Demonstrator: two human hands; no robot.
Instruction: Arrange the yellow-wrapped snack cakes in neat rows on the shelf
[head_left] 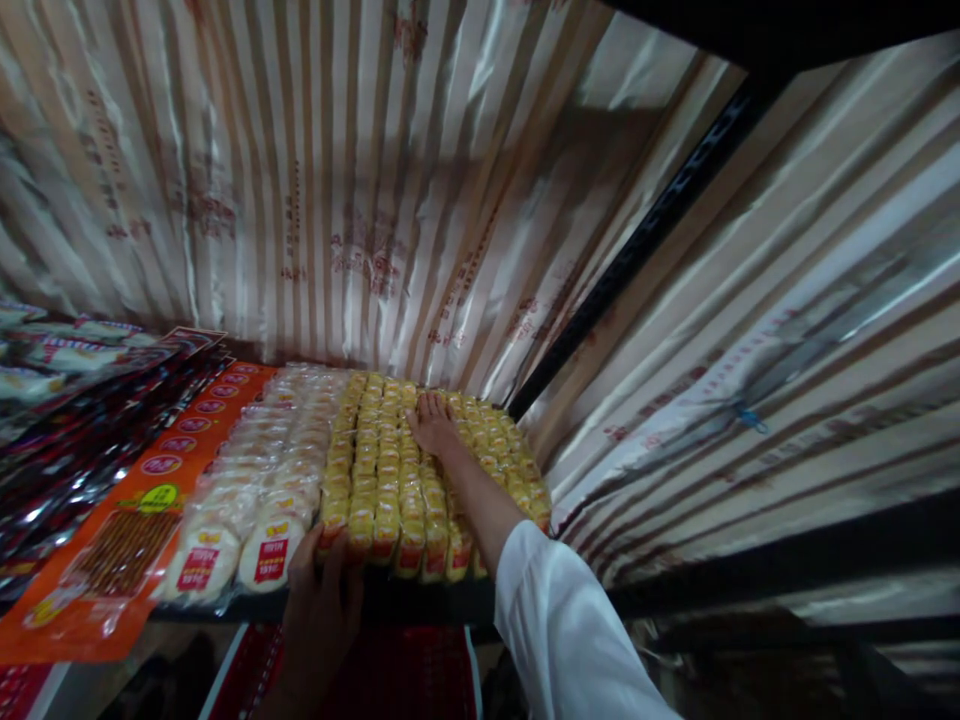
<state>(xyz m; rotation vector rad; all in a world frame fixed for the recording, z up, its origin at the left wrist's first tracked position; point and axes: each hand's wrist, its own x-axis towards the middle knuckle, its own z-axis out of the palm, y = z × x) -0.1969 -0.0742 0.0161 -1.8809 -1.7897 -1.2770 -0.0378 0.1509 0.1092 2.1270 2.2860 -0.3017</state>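
Rows of small yellow-wrapped snack packs (386, 480) stand close together on a dark shelf, their red-marked fronts facing me. My right hand (435, 425) lies flat on top of them toward the back, palm down, fingers stretched forward. At the shelf's front edge, my left hand (324, 585) is raised with its fingers apart, by the lower left corner of the yellow rows. Its fingertips appear to touch the front packs, though the dim light makes contact hard to judge. Just left of that hand are two rows of clear-wrapped round white crackers (270, 555) with red labels.
An orange snack bag (124, 545) showing brown sticks lies left of the crackers. Farther left are dark shiny packets (90, 450) and white packets (67, 350). A black post (630, 245) slants up at the right, before striped plastic sheeting (360, 180). Red packaging (405, 665) shows below.
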